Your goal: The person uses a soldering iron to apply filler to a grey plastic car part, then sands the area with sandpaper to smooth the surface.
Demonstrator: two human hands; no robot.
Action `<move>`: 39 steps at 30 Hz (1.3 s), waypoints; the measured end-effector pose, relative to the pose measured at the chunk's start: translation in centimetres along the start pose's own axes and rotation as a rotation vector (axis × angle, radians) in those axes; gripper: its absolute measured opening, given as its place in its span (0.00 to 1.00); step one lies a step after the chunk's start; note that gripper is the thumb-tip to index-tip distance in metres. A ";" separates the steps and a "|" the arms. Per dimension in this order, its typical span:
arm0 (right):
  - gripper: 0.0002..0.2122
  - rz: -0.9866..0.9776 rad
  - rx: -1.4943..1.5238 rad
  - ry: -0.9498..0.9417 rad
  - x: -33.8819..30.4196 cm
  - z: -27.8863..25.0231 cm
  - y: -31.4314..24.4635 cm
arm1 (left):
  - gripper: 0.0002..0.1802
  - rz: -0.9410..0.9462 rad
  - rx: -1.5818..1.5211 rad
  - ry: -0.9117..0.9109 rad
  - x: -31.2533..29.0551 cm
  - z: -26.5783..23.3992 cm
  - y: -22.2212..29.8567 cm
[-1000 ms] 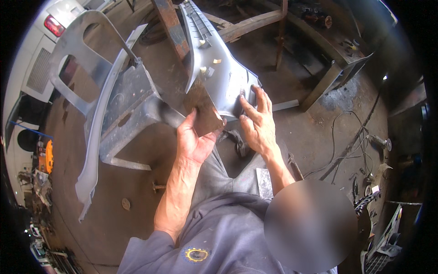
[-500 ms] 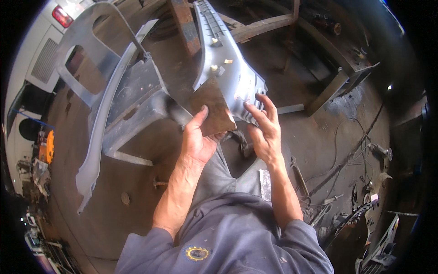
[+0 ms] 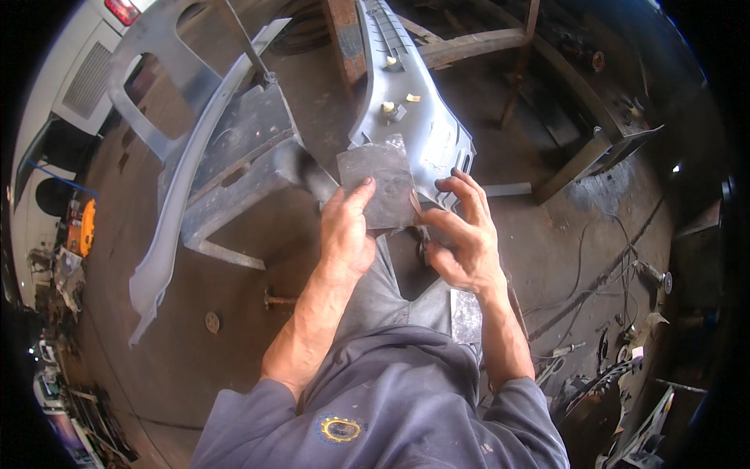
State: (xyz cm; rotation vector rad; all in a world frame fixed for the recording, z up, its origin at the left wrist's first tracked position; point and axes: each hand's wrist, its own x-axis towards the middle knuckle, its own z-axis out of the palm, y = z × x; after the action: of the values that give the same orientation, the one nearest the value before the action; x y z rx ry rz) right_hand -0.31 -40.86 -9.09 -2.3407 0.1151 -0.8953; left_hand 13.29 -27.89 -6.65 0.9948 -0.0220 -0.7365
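Note:
My left hand (image 3: 348,228) grips a worn, square sheet of sandpaper (image 3: 378,184) by its left side, thumb on top. The sheet's dark grey face is up, and a small flap curls at its right edge. At that edge is my right hand (image 3: 467,238), fingers bent and apart, the index fingertip at the curled flap; whether it touches is hard to tell. Behind the sheet lies a long silver-grey plastic vehicle panel (image 3: 426,117) with pale clips on it. A second speckled grey piece (image 3: 466,315) rests on my right thigh.
A grey metal chair (image 3: 242,168) stands at left with a long curved trim strip (image 3: 195,156) leaning on it. A rusty steel frame (image 3: 476,48) is at the back. On the floor at right lie cables (image 3: 580,270) and scattered tools; a hammer (image 3: 279,300) lies by my left forearm.
The sandpaper has turned from its brown face to its dark grey face. My right hand has moved down from over the panel to the sheet's edge. The view has shifted slightly.

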 end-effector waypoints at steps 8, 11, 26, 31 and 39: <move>0.27 0.119 -0.241 0.080 1.6 1.1 4.5 | 0.18 -0.204 -0.139 -0.133 2.2 -2.1 0.1; 0.27 0.074 -0.423 0.035 2.2 1.0 4.1 | 0.17 -0.197 -0.150 -0.081 2.5 -1.7 0.0; 0.22 0.021 -0.344 0.141 0.1 0.7 7.5 | 0.18 -0.202 -0.195 -0.059 2.4 -1.7 -0.1; 0.23 0.144 -0.046 0.244 1.3 0.5 7.4 | 0.20 -0.240 -0.219 -0.204 2.3 -2.5 -0.7; 0.23 0.237 -0.083 0.141 6.6 0.7 7.5 | 0.18 -0.195 -0.313 -0.187 2.5 -1.6 -1.4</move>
State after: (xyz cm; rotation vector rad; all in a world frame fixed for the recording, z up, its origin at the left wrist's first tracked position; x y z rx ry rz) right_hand 6.22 -48.39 -10.04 -2.2772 0.4855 -0.9498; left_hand 15.00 -28.58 -9.39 0.6321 0.0279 -0.9775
